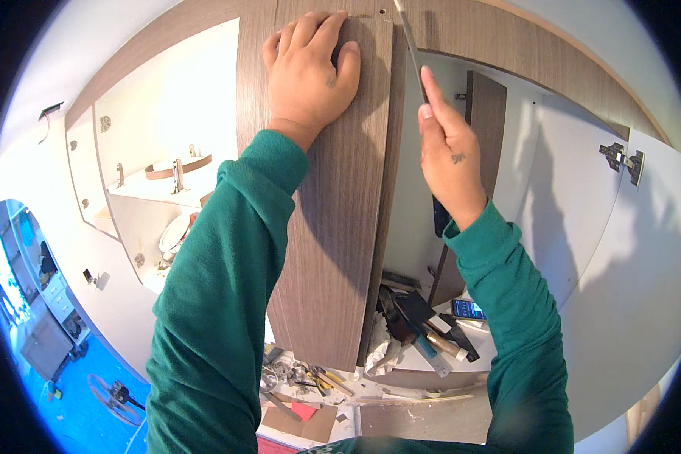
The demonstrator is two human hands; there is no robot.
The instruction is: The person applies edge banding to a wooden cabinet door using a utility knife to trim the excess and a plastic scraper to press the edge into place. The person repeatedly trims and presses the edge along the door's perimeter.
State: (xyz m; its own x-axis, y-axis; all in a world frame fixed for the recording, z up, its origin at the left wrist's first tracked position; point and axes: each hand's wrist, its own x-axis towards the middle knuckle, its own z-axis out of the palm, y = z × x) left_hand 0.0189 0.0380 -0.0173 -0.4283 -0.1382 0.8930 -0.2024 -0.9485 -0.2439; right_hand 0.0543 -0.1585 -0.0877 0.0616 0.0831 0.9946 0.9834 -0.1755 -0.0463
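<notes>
My left hand (309, 79) lies over the upper end of a brown wood-grain panel (325, 234), fingers stretched upward and thumb apart. The panel stands upright in the middle of the cabinet front, below a brown wood-grain top strip (480, 34). In my right hand (452, 159) is a long, thin, flat tool (411, 45), dark along its length and paler at the top, resembling a file. It slants up past the panel's right edge, and its tip reaches the top strip. My right index finger lies along it; its lower end is hidden in my grip.
An open white door (620, 250) with a dark hinge (620, 160) stands at the right. The lower right shelf holds a phone (468, 309) and loose tools. Below lie tools (321, 378) and cardboard (310, 424). A curved brown strip (178, 168) rests on the left shelf.
</notes>
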